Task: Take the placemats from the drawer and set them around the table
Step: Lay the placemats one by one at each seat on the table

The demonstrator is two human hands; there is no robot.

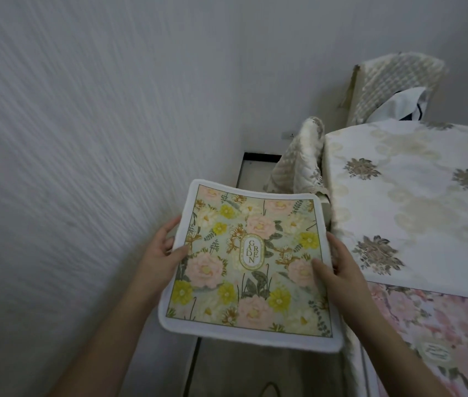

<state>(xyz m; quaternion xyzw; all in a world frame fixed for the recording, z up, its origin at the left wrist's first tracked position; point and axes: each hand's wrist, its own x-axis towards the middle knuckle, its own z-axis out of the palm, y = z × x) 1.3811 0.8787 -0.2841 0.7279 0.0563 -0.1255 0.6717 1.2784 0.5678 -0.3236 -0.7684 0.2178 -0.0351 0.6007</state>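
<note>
Both hands pinch one floral placemat (248, 265) by opposite side edges. Left hand (161, 247): thumb on the printed face, fingers curled under the left border. Right hand (338, 270): thumb on the face near the lower right flowers, fingers behind the right border.

Position: mat is held in the air, face up, tilted slightly, between the two grips. Its right edge is just beside the near corner of the table (416, 202), not yet over it. Beyond the right-hand grip, a pink placemat (427, 333) already lies flat on the tablecloth. Ahead of the grips, a covered chair (298, 164) is tucked against the table's end; a second chair (398, 87) stands further off.

Handling (judgement): looks light, soft and fabric-like with a thick white border. The far edge bows a little, so it is flexible, not rigid. Not fragile and unlikely to slip. Mid-side holds keep it spread; a single-corner hold would let it droop and fold.

Stage (judgement): one mat set, this one in carry toward an unfilled place.
</note>
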